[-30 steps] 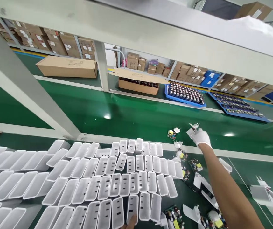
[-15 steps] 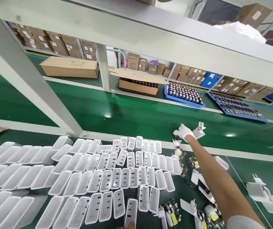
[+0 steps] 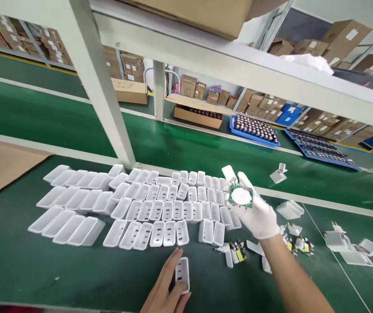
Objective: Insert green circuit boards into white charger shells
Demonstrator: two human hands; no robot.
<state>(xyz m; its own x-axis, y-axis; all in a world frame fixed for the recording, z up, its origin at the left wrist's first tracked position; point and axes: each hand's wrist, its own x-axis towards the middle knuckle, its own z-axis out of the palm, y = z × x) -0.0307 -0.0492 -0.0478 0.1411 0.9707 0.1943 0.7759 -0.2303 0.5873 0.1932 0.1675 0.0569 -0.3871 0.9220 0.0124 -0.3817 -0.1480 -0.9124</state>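
Observation:
My bare left hand [image 3: 168, 284] grips a small white plastic case [image 3: 182, 274] with slots in its floor, thumb and fingers along its sides, near the front of the green bench. My right hand [image 3: 260, 215], in a white glove, holds up a green circuit board [image 3: 241, 197] that carries a round white part. A white plate [image 3: 229, 173] sticks up beside the board; its join is partly hidden by the glove. Rows of open white cases [image 3: 168, 210] stand left of my right hand. Just below it lies a board with components and a yellow label [image 3: 239, 254].
A white beam and post [image 3: 104, 95] cross in front of me. More boards with white parts [image 3: 299, 244] and white pieces [image 3: 349, 248] lie at the right. Blue trays [image 3: 254, 130] of parts and cardboard boxes [image 3: 129, 90] stand beyond. Cardboard [image 3: 10, 161] lies at the left.
My right hand has come back from the far green strip and now holds the circuit board. My left hand shows more, gripping the case apart from the rows. The view has shifted.

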